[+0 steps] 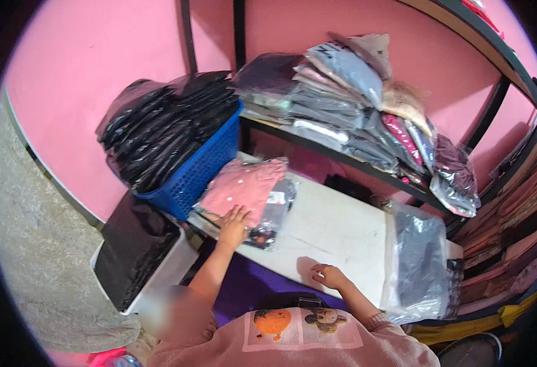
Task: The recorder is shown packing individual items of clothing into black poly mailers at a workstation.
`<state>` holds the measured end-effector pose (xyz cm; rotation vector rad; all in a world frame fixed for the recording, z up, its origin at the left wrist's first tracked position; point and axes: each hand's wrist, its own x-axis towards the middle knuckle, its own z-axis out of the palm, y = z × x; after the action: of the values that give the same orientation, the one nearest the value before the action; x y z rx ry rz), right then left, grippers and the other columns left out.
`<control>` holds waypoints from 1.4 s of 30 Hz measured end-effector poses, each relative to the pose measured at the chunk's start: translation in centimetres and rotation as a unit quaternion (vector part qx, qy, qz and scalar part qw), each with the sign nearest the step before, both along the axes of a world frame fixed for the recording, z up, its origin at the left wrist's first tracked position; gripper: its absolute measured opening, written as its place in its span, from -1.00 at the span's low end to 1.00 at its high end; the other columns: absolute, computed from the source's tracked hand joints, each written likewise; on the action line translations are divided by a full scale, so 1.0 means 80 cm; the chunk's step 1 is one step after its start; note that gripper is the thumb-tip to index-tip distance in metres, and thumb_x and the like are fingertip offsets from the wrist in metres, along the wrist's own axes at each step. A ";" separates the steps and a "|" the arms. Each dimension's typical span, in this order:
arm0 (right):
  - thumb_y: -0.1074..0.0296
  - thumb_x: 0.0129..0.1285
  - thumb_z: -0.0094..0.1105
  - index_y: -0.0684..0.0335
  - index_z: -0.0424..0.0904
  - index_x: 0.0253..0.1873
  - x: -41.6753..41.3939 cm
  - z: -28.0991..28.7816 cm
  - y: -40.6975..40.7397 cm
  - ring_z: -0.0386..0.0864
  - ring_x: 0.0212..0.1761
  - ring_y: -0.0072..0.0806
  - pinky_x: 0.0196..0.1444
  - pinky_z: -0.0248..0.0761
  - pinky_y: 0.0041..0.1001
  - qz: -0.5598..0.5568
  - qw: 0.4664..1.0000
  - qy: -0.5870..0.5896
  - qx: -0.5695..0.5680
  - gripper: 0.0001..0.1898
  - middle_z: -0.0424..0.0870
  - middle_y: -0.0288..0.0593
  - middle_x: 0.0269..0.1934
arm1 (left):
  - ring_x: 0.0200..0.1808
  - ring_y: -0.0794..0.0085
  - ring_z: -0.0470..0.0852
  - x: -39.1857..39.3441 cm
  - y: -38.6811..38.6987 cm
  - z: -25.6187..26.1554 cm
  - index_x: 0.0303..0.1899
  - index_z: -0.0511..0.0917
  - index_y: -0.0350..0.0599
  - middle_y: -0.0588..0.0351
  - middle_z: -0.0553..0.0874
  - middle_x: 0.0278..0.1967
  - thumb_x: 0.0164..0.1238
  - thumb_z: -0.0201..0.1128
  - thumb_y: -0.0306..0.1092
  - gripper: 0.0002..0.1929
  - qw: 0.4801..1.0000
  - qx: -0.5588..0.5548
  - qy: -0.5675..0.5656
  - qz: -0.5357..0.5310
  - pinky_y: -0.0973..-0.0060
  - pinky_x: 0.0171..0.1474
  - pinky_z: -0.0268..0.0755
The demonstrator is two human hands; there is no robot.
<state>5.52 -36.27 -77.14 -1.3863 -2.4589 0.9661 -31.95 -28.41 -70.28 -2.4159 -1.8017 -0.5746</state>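
Observation:
My left hand (235, 227) rests with spread fingers on a pink garment in clear plastic (245, 190). That packet lies on top of a grey garment in clear plastic (275, 213), at the left part of a white tabletop (337, 229). Over the table's near edge my right hand (329, 276) hovers, fingers loosely curled and apart, with nothing in it. To its right, clear plastic bags (420, 261) lie across the table's right end.
A blue plastic basket (204, 169) of black packets stands left of the table, with a white bin (165, 275) of black packets below. Behind, a black-framed shelf (342, 160) holds stacked bagged clothes (328, 108). Folded fabrics (507, 247) are piled at the right.

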 end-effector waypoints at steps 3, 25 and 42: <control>0.18 0.22 0.16 0.24 0.55 0.05 0.084 0.015 0.019 0.63 -0.07 -0.15 0.00 0.48 -0.29 -0.032 0.999 0.007 0.001 -0.64 0.62 -0.01 0.02 | 0.24 0.21 0.48 0.028 0.035 -0.012 -0.02 0.65 0.00 0.04 0.60 0.13 0.17 0.20 -0.32 -0.69 1.000 0.003 -0.004 0.031 0.30 0.32 0.26; 0.56 0.08 0.01 0.29 0.46 0.01 0.289 -0.052 0.073 0.59 -0.12 -0.02 -0.05 0.48 -0.24 -0.350 0.929 0.101 0.061 -0.66 0.58 0.10 -0.15 | 0.12 -0.03 0.46 0.310 -0.004 -0.083 0.08 0.47 -0.22 -0.10 0.53 0.05 0.17 0.10 -0.47 -0.61 0.965 -0.168 -0.198 -0.046 0.23 0.19 0.33; 0.30 0.27 -0.04 -0.05 0.35 0.32 0.272 -0.049 0.094 0.25 0.41 -0.31 0.43 0.09 -0.31 0.270 0.934 -0.116 0.201 -0.52 0.30 -0.24 0.37 | 0.42 0.14 0.20 0.256 -0.024 -0.114 0.31 0.32 0.06 0.06 0.29 0.35 0.04 0.27 -0.34 -0.32 0.871 -0.242 0.026 -0.426 0.22 0.40 0.13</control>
<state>27.27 -28.75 -81.05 -0.7375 -3.0693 0.3296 -11.43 -30.32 -79.41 -3.4970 -0.8124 -0.0593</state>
